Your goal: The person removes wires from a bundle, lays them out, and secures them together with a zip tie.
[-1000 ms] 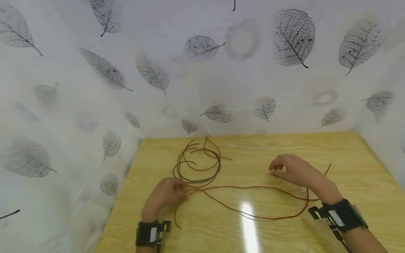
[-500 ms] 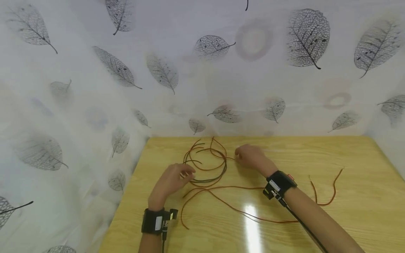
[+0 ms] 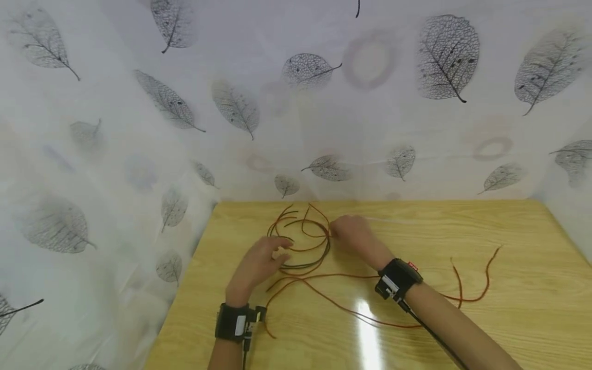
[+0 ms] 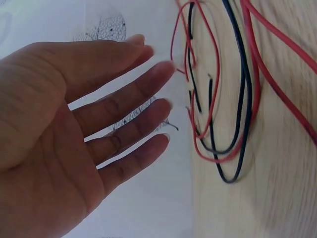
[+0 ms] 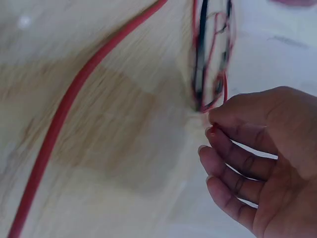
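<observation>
1. Clock directions as in head view. Wire coil [image 3: 302,266], red and dark strands looped together, lies on the wood-grain table [image 3: 509,221], toward ten o'clock from the table's middle.
2. Right hand [image 3: 356,239] at the coil's three o'clock. Thumb and index fingertip meet on a red wire end [image 5: 212,131], pinching it; remaining fingers bent, slightly apart.
3. Left hand [image 3: 259,262] at the coil's eight o'clock. Fingers spread and gently bent, thumb apart from the lower three, nothing held. Fingertips overlap the coil's edge in head view; contact cannot be told.
4. Loose red wires [image 3: 342,275] run from the coil's six o'clock toward four o'clock, passing under the right forearm; two ends at three o'clock of the right hand.
5. Black strap [image 3: 233,322] on left wrist, similar on right.
6. Leaf-printed sheet [image 3: 361,118] along the table's twelve o'clock edge.
</observation>
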The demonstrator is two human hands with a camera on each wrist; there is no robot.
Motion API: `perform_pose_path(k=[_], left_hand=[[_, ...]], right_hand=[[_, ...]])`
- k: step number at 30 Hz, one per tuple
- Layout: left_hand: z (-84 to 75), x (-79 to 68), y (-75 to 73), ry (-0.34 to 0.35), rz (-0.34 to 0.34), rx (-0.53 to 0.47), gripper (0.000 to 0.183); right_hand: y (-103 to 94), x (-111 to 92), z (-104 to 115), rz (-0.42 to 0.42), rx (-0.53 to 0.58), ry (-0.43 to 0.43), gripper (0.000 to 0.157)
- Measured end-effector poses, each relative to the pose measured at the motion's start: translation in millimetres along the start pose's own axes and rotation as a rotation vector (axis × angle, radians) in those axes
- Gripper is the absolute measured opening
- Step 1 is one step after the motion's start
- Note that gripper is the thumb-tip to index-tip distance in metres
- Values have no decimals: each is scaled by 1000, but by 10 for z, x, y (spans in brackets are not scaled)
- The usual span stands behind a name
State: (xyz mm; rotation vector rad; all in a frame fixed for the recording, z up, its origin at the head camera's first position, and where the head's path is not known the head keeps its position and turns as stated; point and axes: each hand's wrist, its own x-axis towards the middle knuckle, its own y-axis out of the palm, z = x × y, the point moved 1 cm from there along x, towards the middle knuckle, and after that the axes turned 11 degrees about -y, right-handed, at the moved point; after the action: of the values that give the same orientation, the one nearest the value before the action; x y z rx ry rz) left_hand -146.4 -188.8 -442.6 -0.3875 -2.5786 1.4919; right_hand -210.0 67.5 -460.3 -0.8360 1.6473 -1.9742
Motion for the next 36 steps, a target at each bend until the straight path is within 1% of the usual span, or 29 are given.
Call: perform_pose_path(k=[2, 4, 6, 8, 11, 15, 18, 19, 21, 24, 28, 31, 33, 36], left_hand=[[-26, 24, 17, 38, -40, 29, 41], [-49, 49, 32, 95, -93, 53, 44], [-69, 67, 47, 132, -141, 73, 36], [-60, 64, 51, 162, -190, 91, 24], [-45, 43, 51, 181, -257, 126, 11], [-27, 10, 36, 237, -346, 186, 9], [-12, -19, 35, 250, -394, 220, 9], [-13, -30, 38, 249, -395, 219, 9], [-22, -44, 63, 247, -373, 198, 11], [-87, -34, 132, 265, -305, 180, 12], [-202, -31, 261, 291, -227, 167, 11], [-293, -45, 368, 280, -174, 130, 10], [-359, -51, 435, 272, -127, 109, 9], [-443, -57, 510, 273, -71, 106, 8]], right_hand=[[-94, -38, 119, -63, 6, -58, 28], [-202, -77, 228, -130, 27, -124, 25], [-307, -121, 304, -173, 47, -176, 19], [-412, -151, 356, -194, 48, -206, 11], [-523, -210, 341, -197, 51, -197, 6], [-561, -365, 176, -186, 43, -143, 6], [-565, -566, 8, -174, 47, -93, 6], [-568, -644, -41, -173, 52, -76, 6], [-574, -806, -120, -176, 65, -52, 7], [-580, -1049, -185, -181, 69, -34, 10], [-548, -1308, -192, -171, 62, -24, 11], [-527, -1479, -200, -151, 63, -4, 11], [-522, -1595, -224, -142, 64, 12, 13], [-512, -1749, -269, -123, 77, 15, 16]])
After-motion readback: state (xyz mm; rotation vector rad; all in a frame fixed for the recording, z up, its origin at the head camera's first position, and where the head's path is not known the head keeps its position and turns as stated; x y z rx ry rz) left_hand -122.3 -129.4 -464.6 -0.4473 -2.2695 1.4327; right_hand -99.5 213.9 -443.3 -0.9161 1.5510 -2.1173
